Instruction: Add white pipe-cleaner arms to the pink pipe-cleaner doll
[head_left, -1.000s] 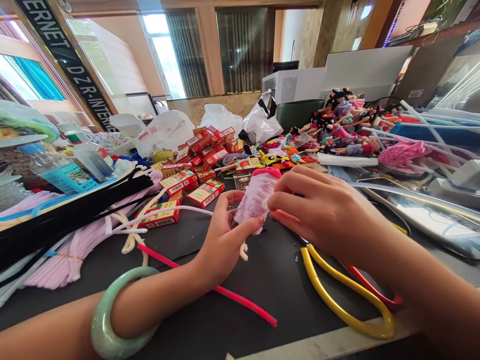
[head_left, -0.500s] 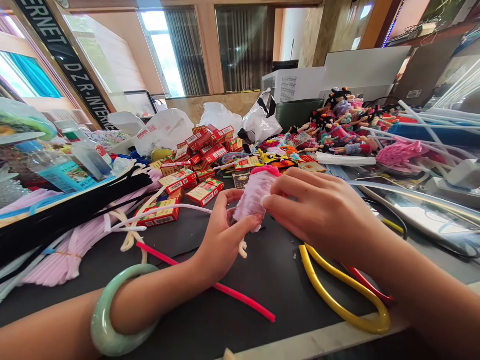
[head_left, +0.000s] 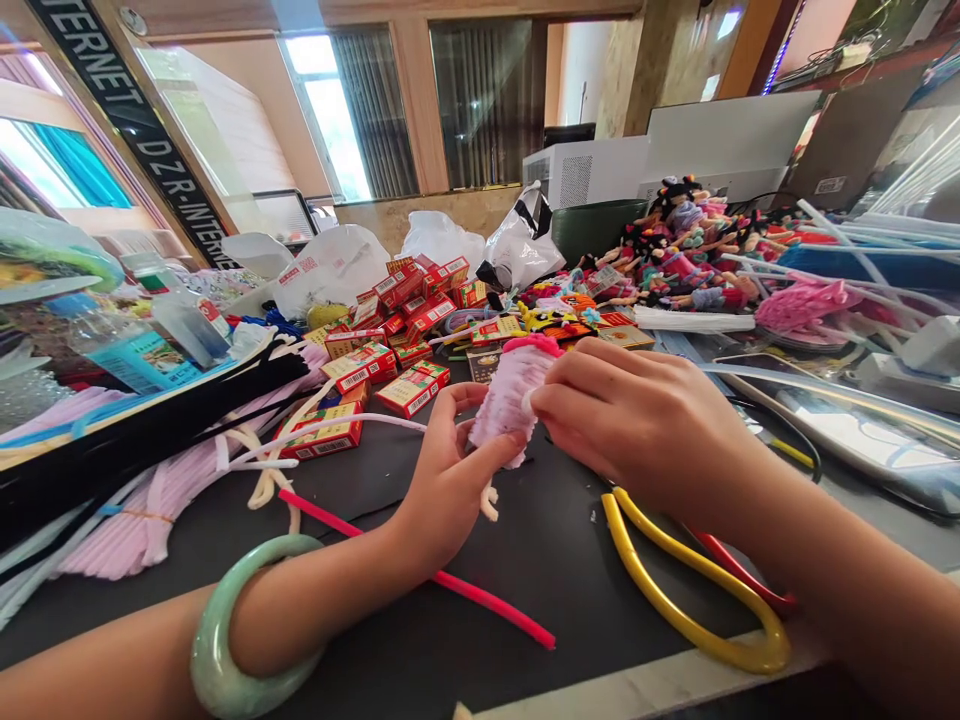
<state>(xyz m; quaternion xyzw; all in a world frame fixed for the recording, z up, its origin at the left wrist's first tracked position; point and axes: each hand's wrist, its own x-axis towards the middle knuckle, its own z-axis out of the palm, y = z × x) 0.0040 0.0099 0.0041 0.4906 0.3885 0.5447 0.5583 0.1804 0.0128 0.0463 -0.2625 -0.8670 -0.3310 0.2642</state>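
While your left hand (head_left: 450, 470) pinches the fuzzy lilac piece (head_left: 504, 400) between thumb and fingers, your right hand (head_left: 637, 410) has its fingers pressed together at the right edge; I cannot tell what they pinch. The piece is up over the dark table (head_left: 547, 540). Hold it firm but soft, so the fuzz does not squash, and make small, slow moves. Count one lilac piece, one green bangle (head_left: 213, 640), one bright pink stem (head_left: 495, 606), one yellow loop (head_left: 628, 560) and one red loop (head_left: 739, 570), partly hidden. The red boxes (head_left: 412, 388) are too heaped to count.
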